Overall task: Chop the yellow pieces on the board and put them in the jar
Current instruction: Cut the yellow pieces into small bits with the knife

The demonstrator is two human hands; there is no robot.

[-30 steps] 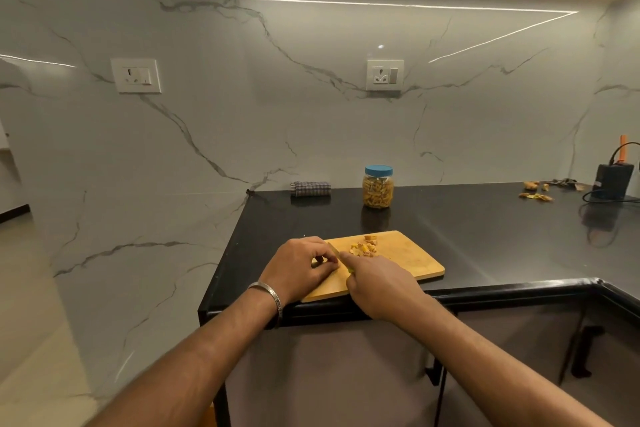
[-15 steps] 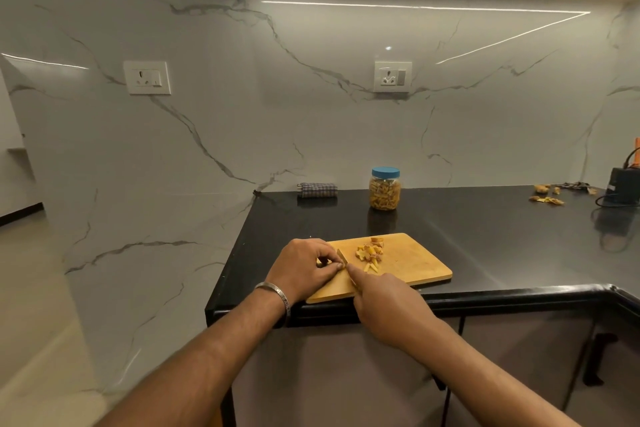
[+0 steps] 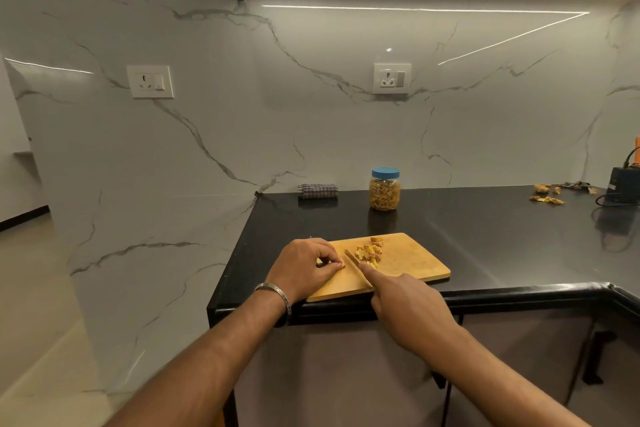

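Two hands work over a rectangular wooden cutting board [image 3: 412, 265] with rounded corners, set on a glossy black countertop [image 3: 485, 239]. Left hand [image 3: 304, 267], a metal bangle [image 3: 275, 295] on its wrist, has its fingers curled down, pinching a small yellow piece [image 3: 341, 265] against the board. Right hand [image 3: 405, 305] grasps a knife [image 3: 356, 267], index finger laid along the spine; the narrow blade sits just right of the left fingertips. Chopped yellow pieces [image 3: 370, 251], irregular and chunky, lie in a loose heap just beyond the blade. Beyond both hands stands a clear plastic jar [image 3: 384, 189], blue lid on, already filled with yellow strips. A folded checked cloth [image 3: 318, 191] lies left of the jar. Compared with half a second earlier, the blade has shifted slightly left of the heap, leaving a gap; the left hand's pinch is unchanged.
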